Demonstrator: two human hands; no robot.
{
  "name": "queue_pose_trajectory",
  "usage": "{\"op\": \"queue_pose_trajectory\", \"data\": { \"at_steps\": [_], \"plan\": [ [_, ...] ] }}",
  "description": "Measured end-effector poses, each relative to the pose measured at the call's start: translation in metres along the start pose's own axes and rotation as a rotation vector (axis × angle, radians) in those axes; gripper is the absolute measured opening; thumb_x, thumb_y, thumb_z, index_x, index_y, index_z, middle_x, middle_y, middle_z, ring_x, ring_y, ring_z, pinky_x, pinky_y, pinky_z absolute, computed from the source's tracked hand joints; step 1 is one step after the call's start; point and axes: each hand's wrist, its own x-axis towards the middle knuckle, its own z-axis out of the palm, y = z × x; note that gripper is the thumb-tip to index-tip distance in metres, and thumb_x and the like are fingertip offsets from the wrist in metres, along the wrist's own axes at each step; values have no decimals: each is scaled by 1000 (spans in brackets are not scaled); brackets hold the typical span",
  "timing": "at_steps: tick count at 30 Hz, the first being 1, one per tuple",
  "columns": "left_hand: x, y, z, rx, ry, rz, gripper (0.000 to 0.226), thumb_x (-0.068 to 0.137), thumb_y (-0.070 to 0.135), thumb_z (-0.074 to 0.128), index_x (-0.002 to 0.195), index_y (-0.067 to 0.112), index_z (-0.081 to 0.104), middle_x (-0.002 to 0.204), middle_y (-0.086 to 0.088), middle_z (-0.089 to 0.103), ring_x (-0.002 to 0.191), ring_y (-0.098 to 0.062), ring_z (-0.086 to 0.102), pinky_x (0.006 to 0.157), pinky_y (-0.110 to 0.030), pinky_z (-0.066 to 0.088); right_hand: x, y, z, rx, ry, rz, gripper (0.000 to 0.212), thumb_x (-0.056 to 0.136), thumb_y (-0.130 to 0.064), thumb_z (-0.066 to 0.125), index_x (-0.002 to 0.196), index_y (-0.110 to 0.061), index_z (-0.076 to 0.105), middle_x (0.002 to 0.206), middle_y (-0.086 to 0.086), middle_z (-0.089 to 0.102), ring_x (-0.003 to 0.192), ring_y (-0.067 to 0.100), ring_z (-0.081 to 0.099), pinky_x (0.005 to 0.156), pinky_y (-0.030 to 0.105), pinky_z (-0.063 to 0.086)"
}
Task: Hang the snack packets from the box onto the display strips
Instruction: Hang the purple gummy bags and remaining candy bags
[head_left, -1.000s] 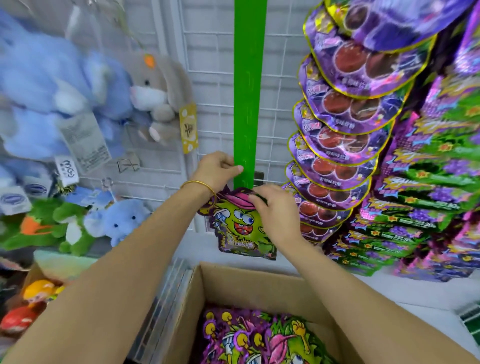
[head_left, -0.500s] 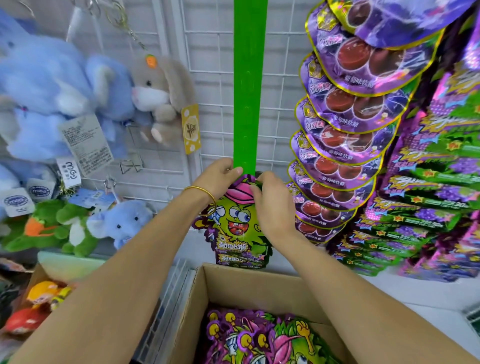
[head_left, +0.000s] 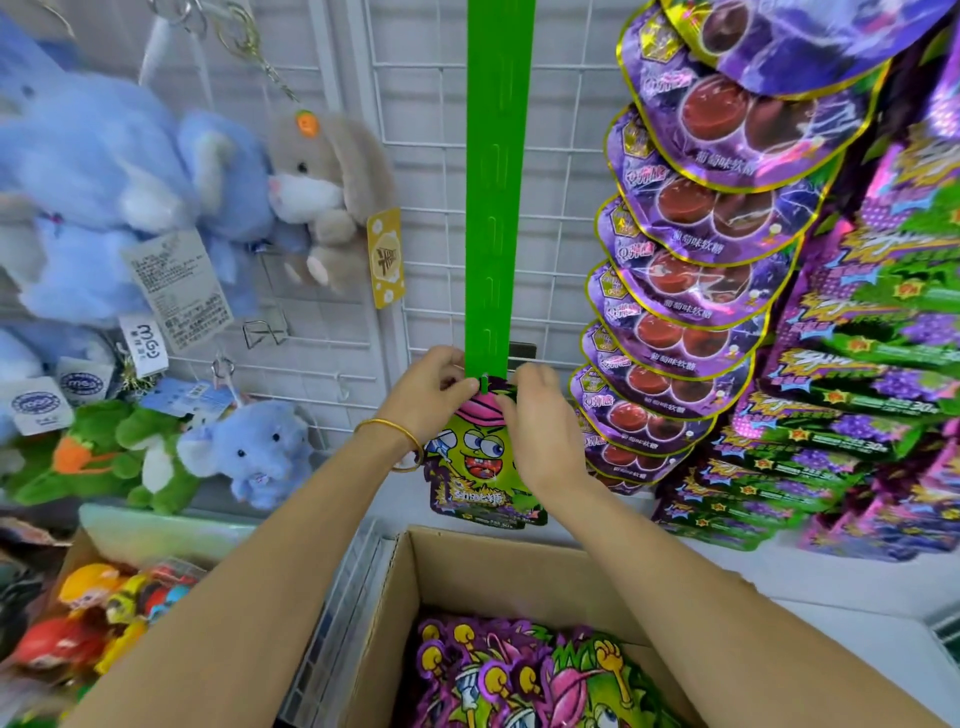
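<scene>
A green display strip (head_left: 497, 208) hangs down the white wire grid. At its bottom end a snack packet (head_left: 480, 467) with a green cartoon face hangs upright. My left hand (head_left: 434, 387) pinches the strip's lower end and the packet's top from the left. My right hand (head_left: 540, 421) grips the packet's top right edge. A small green tab pokes up between my thumbs. Below, an open cardboard box (head_left: 395, 587) holds several more of the same packets (head_left: 519, 680).
Purple grape candy packets (head_left: 691, 280) fill a strip to the right, with green and purple packets (head_left: 872, 364) beyond. Plush toys (head_left: 130, 208) hang on the grid at left. A second box with colourful toys (head_left: 98, 613) sits at lower left.
Both hands lifted the packet from below the strip up to its bottom end. The packet now hangs straight with its top at the strip's lowest tab.
</scene>
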Motion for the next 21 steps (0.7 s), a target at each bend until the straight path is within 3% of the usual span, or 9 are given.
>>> {"op": "queue_pose_trajectory", "data": {
  "at_steps": [2, 5, 8, 10, 12, 16, 18, 21],
  "plan": [
    [-7, -6, 0, 40, 3, 39, 40, 86, 0, 56, 125, 1, 43, 113, -11, 57, 101, -13, 50, 81, -3, 38, -2, 1, 3, 41, 30, -23, 20, 93, -19, 52, 108, -6, 48, 113, 11, 47, 100, 33, 55, 73, 43, 44],
    [-20, -17, -3, 116, 116, 106, 53, 81, 0, 60, 131, 6, 42, 129, -11, 51, 122, -20, 46, 98, -17, 32, -15, 5, 6, 96, 74, -108, 36, 87, -9, 59, 120, -3, 48, 121, 15, 48, 112, 33, 50, 88, 45, 46],
    [-46, -22, -7, 233, 206, 187, 52, 77, 9, 60, 127, 4, 47, 126, -13, 53, 119, -24, 45, 97, -16, 27, -50, 14, 2, 138, 209, -218, 47, 80, 2, 58, 125, 1, 48, 126, 18, 50, 119, 30, 46, 101, 37, 38],
    [-65, -23, -7, 251, 150, 162, 49, 81, 6, 61, 129, 9, 47, 128, -9, 51, 120, -23, 44, 102, -26, 32, -83, 32, 3, 158, 224, -252, 42, 81, 4, 52, 123, 1, 50, 125, 16, 50, 119, 24, 43, 103, 30, 33],
    [-80, -23, -4, 221, 46, 108, 47, 85, 8, 60, 129, 15, 46, 130, -4, 49, 122, -18, 42, 104, -34, 36, -115, 56, 6, 205, 52, -169, 38, 85, 5, 50, 122, -3, 50, 124, 11, 49, 115, 19, 46, 98, 23, 33],
    [-97, -22, 6, 109, -95, -19, 38, 87, 8, 58, 124, 13, 50, 125, -2, 50, 114, -12, 46, 98, -26, 37, -161, 115, 41, 73, -465, 136, 39, 93, -14, 51, 131, -13, 44, 130, 6, 47, 104, 20, 58, 90, 28, 43],
    [-99, -23, 9, 71, -122, -57, 37, 86, 7, 58, 122, 10, 50, 118, 0, 50, 112, -14, 49, 97, -26, 38, -176, 132, 63, 69, -658, 268, 44, 93, -22, 53, 134, -13, 42, 133, 8, 49, 111, 22, 56, 96, 32, 43],
    [-99, -23, 11, 94, -143, -79, 37, 87, 8, 58, 123, 9, 49, 114, 2, 48, 108, -11, 48, 94, -24, 38, -193, 137, 93, 91, -880, 278, 56, 91, -29, 57, 139, -10, 35, 141, 10, 45, 125, 23, 47, 102, 31, 39]
  ]
}}
